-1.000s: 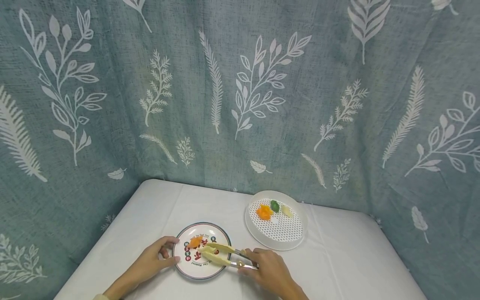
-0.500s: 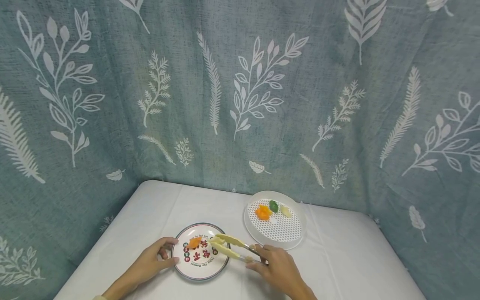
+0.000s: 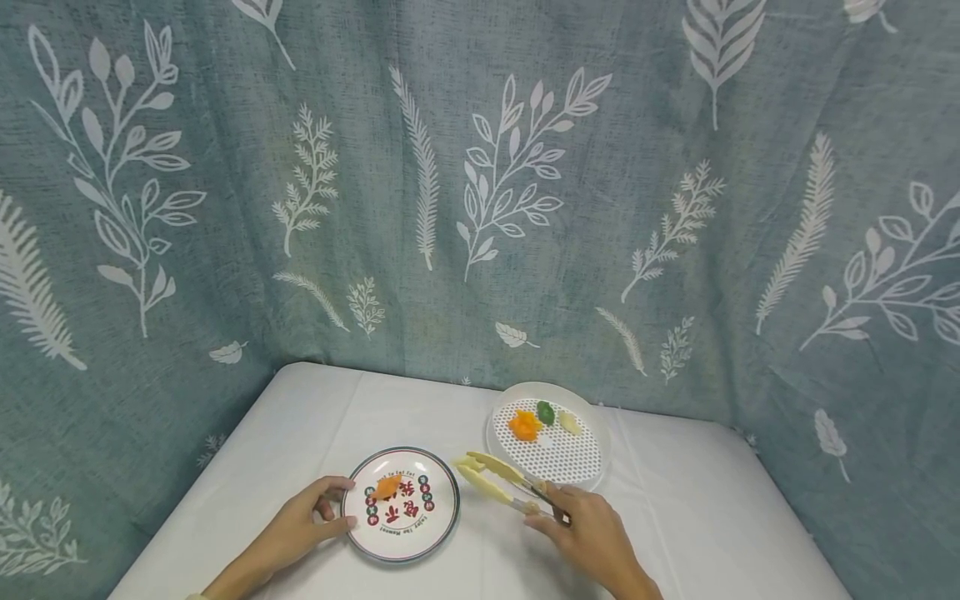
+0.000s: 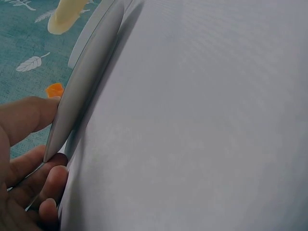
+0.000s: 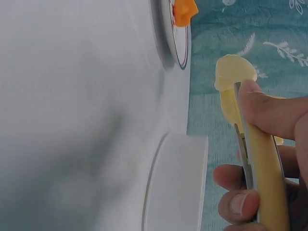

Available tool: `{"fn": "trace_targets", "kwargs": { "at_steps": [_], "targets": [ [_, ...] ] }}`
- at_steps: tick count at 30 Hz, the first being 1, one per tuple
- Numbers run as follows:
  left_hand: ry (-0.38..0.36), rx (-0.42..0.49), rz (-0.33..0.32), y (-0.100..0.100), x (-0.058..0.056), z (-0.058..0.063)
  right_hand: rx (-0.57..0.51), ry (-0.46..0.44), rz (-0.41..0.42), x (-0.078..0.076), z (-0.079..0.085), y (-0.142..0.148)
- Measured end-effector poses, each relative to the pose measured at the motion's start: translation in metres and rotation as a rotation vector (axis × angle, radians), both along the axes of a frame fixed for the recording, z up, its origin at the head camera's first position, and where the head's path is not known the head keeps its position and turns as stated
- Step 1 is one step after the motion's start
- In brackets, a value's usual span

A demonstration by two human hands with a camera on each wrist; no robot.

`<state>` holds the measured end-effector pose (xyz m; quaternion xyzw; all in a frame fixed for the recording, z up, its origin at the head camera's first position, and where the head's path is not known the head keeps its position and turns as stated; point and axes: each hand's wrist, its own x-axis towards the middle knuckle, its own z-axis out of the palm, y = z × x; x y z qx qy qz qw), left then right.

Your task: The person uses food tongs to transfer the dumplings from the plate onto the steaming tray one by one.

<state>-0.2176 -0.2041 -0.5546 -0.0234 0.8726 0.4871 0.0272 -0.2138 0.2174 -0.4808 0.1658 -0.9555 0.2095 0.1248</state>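
Note:
My left hand (image 3: 303,521) grips the left rim of a round white plate (image 3: 438,521) with red and green printing. In the left wrist view, the thumb and fingers stand on either side of the plate's edge. An orange vegetable piece (image 3: 387,487) lies on the plate. My right hand (image 3: 588,529) holds metal tongs (image 3: 498,468) with yellow tips, raised between the plate and the white strainer (image 3: 517,471). At the tongs' tips a pale yellow piece (image 3: 467,462) shows, largely hidden by them; I cannot tell its kind.
Inside the strainer, at its back left, are an orange flower-shaped piece (image 3: 525,426), a green piece (image 3: 545,412) and a pale yellow piece (image 3: 569,423). A white cloth covers the table (image 3: 390,400). A leaf-patterned teal curtain (image 3: 450,208) hangs behind and at the sides.
The right hand has lifted the tongs off the plate and carried them right, toward the strainer, the pale piece moving with their tips. The left hand has stayed on the plate's rim.

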Motion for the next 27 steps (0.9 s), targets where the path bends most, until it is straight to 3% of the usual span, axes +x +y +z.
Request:
{"fn": "trace_targets", "kwargs": {
  "at_steps": [9,27],
  "targets": [
    [0.002,0.006,-0.003,0.0,0.0,0.0,-0.014,0.033,-0.082,-0.001,0.002,0.029],
    [0.004,-0.027,-0.001,0.001,0.0,-0.001,0.056,-0.013,-0.247,-0.012,0.005,0.072]
  ]
}}
